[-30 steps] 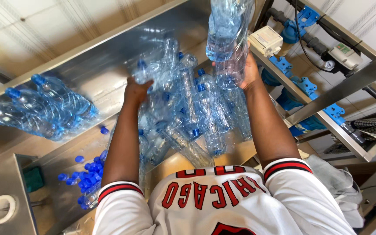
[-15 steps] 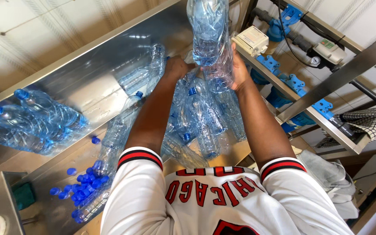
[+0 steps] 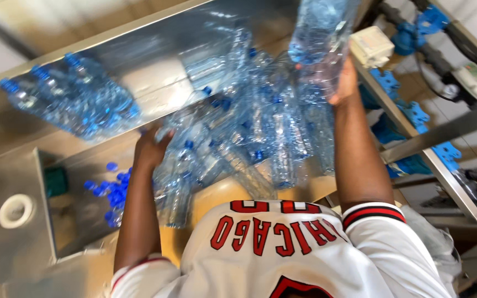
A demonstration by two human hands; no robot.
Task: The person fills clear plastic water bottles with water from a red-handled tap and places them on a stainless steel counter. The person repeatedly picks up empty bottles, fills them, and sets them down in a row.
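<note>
While your arms stretch out over it, the long stainless-steel trough fills most of the view, its shiny back wall running from the left edge up toward the top right. Against that wall on the left lies a bundle of clear plastic bottles with blue caps, well apart from your hands. Across the middle spreads a bigger loose heap of empty clear plastic bottles, lying at all angles between your two arms. To the right of the heap runs a grey metal frame rail carrying blue plastic clamps, with a small white plastic box just beside the raised bottle.

Your right hand is up high, fingers curled round a crumpled clear plastic bottle that stands nearly upright above the heap. Your left hand sits low at the heap's left edge, touching the bottles there; it looks half-closed, but motion blur keeps you from telling whether it grips one.

Further left, a scatter of loose blue plastic caps lies in the trough's lower part, near a small green block and a white ring on the steel surface.
</note>
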